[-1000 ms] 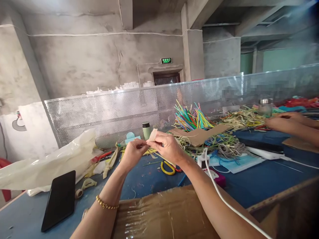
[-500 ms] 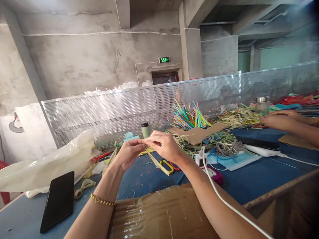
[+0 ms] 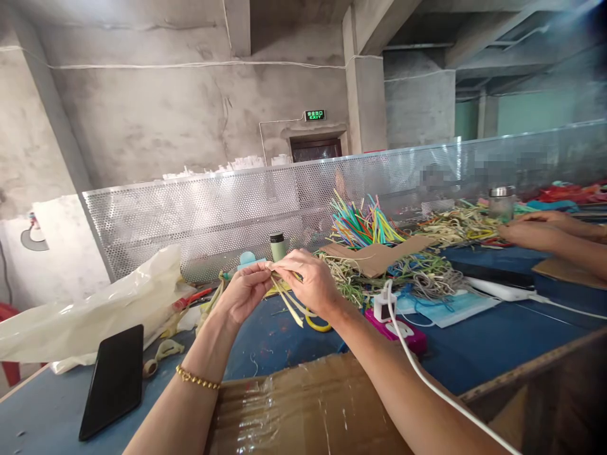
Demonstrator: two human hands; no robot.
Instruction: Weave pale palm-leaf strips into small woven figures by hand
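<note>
My left hand [image 3: 246, 287] and my right hand [image 3: 307, 281] meet above the blue table, thumbs and fingers pinched close together. Between them they grip pale yellow strips [image 3: 289, 303], whose ends hang down below the fingers. The pinched part of the strips is mostly hidden by the fingertips. Under my right hand shows a yellow looped handle [image 3: 317, 324], partly covered. A green bottle with a black lid [image 3: 277, 246] stands just behind the hands.
Flattened cardboard [image 3: 303, 411] lies before me. A black phone [image 3: 112, 382] and plastic sheeting [image 3: 104, 309] are on the left. Rightward are a purple power socket [image 3: 412, 338] with a white cable, colourful strips [image 3: 363, 221], a face mask [image 3: 458, 308] and another person's hands [image 3: 545, 230].
My right hand has turned slightly and moved a little left. The hanging strip ends have shifted left and spread apart, and more of the purple socket shows.
</note>
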